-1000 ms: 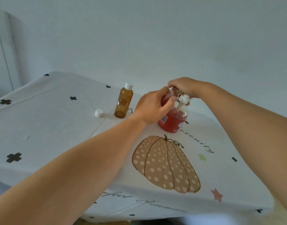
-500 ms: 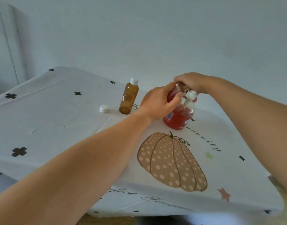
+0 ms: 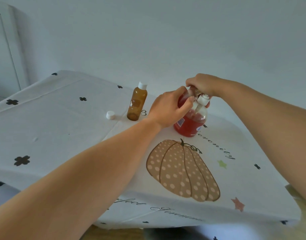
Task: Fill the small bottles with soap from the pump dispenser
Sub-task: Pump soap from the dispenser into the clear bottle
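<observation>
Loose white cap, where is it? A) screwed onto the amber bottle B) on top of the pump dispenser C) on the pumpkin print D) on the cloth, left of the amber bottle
D: the loose white cap lies on the tablecloth just left of the standing amber bottle.

A bench (image 3: 62, 127) covered by a white printed cloth fills most of the view. A large tan pumpkin print with pale dots and a dark curled stem (image 3: 181, 170) lies on the cloth's near right part. Small black clover-shaped marks (image 3: 22, 160) are scattered across it. A pale green star (image 3: 221, 164) sits right of the pumpkin, and a pink star (image 3: 237, 204) lies nearer the front edge. Black cursive lettering (image 3: 174, 213) runs along that edge. Behind stands a plain pale wall (image 3: 166, 40), with a white panelled frame (image 3: 3, 49) at far left. A strip of brown wooden floor (image 3: 114, 233) shows below the cloth.
</observation>
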